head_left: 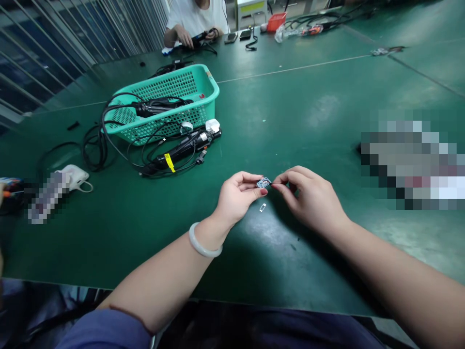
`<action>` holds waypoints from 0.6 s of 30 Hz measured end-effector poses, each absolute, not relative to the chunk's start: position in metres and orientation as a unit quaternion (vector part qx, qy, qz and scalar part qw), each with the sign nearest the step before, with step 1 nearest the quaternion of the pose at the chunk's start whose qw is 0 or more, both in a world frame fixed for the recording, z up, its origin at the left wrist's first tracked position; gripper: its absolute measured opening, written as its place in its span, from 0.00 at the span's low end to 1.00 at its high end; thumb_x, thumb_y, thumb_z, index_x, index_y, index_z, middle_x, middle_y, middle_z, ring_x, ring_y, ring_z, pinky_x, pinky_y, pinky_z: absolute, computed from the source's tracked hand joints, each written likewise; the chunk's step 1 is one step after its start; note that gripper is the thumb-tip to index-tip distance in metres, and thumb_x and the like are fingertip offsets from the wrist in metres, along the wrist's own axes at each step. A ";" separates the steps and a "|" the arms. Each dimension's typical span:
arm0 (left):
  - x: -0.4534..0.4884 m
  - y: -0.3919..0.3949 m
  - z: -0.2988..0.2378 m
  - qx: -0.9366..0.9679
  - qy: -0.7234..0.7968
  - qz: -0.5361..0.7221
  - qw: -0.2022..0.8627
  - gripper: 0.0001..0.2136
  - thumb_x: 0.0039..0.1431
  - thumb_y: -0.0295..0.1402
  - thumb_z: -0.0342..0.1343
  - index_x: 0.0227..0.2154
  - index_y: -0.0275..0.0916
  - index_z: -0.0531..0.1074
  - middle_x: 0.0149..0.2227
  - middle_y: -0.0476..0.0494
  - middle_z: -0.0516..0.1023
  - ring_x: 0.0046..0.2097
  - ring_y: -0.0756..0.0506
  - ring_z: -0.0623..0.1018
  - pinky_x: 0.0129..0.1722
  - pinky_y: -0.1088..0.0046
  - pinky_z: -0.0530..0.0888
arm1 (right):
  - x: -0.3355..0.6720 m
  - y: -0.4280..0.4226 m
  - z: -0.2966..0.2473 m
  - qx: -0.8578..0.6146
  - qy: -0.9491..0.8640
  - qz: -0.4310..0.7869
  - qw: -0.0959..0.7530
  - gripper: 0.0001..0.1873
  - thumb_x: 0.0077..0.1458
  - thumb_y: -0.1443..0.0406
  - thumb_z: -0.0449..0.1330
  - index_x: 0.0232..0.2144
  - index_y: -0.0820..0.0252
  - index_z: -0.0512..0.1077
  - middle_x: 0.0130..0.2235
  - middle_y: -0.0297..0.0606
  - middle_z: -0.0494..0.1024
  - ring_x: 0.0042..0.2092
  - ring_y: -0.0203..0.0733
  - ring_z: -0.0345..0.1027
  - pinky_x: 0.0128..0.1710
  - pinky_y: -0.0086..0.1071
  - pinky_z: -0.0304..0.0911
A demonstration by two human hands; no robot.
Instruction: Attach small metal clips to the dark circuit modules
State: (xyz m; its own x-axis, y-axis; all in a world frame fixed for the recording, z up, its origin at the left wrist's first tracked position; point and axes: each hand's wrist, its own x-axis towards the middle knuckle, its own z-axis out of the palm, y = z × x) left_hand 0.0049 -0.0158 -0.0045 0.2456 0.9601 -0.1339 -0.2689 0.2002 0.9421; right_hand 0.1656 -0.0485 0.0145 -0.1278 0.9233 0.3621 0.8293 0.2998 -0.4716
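My left hand [238,195], with a pale bangle [203,246] at the wrist, pinches a small rectangular piece [264,182] with a grey-and-white pattern. Whether it is a circuit board or a printed label, I cannot tell. At the piece's right end my right hand [308,194] has thumb and forefinger pressed together. Something small and dark shows at those fingertips, too small to name. On the table just below the fingers lies a small white rectangular frame [262,207] with a dark middle.
Left of my hands, a black corded device [185,148] with a yellow tag lies before a green plastic basket [163,116] holding similar devices. A white cased object [74,177] sits farther left. Another person [198,24] works across the green table [308,121]. A pixelated object [414,167] is at right.
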 end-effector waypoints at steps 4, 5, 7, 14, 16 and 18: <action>0.006 -0.019 -0.006 0.452 0.393 0.465 0.652 0.14 0.36 0.25 0.68 0.29 0.35 0.72 0.32 0.45 0.79 0.36 0.48 0.79 0.44 0.64 0.74 | 0.165 -0.050 0.015 -0.596 -0.749 0.062 0.284 0.09 0.58 0.62 0.53 0.29 0.58 0.71 0.34 0.38 0.75 0.33 0.40 0.69 0.31 0.33 0.63; 0.006 -0.019 -0.006 0.455 0.393 0.467 0.649 0.14 0.36 0.26 0.68 0.29 0.34 0.72 0.32 0.45 0.79 0.36 0.48 0.79 0.43 0.64 0.75 | 0.165 -0.050 0.015 -0.595 -0.751 0.057 0.280 0.09 0.58 0.62 0.53 0.29 0.58 0.71 0.34 0.38 0.75 0.33 0.40 0.69 0.31 0.33 0.63; 0.006 -0.020 -0.005 0.455 0.394 0.467 0.647 0.13 0.36 0.26 0.68 0.29 0.34 0.72 0.33 0.45 0.79 0.36 0.48 0.79 0.43 0.64 0.75 | 0.164 -0.051 0.015 -0.594 -0.754 0.047 0.275 0.10 0.58 0.62 0.53 0.29 0.58 0.71 0.34 0.38 0.75 0.32 0.40 0.69 0.31 0.33 0.63; 0.007 -0.019 -0.006 0.438 0.393 0.455 0.668 0.14 0.34 0.26 0.68 0.29 0.35 0.73 0.31 0.46 0.79 0.34 0.49 0.79 0.41 0.67 0.76 | 0.165 -0.052 0.016 -0.591 -0.766 -0.004 0.252 0.13 0.60 0.62 0.50 0.30 0.58 0.72 0.34 0.39 0.75 0.33 0.41 0.69 0.29 0.33 0.61; 0.007 -0.019 -0.006 0.435 0.392 0.455 0.671 0.14 0.34 0.26 0.68 0.28 0.35 0.73 0.31 0.46 0.79 0.35 0.49 0.79 0.41 0.68 0.76 | 0.165 -0.052 0.016 -0.585 -0.771 -0.007 0.250 0.13 0.60 0.62 0.50 0.30 0.58 0.72 0.33 0.39 0.75 0.34 0.41 0.69 0.29 0.33 0.61; 0.007 -0.019 -0.005 0.433 0.391 0.455 0.673 0.15 0.34 0.25 0.69 0.28 0.35 0.73 0.31 0.46 0.79 0.35 0.49 0.79 0.42 0.68 0.75 | 0.166 -0.052 0.016 -0.581 -0.771 -0.005 0.260 0.11 0.60 0.63 0.51 0.32 0.57 0.73 0.35 0.39 0.75 0.34 0.41 0.69 0.29 0.33 0.62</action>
State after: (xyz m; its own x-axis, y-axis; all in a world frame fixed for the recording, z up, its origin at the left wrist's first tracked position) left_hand 0.0066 -0.0186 -0.0054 0.2802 0.9507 -0.1326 -0.2731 0.2113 0.9385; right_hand 0.1657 -0.0522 0.0161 -0.1903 0.8935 0.4068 0.8983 0.3257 -0.2951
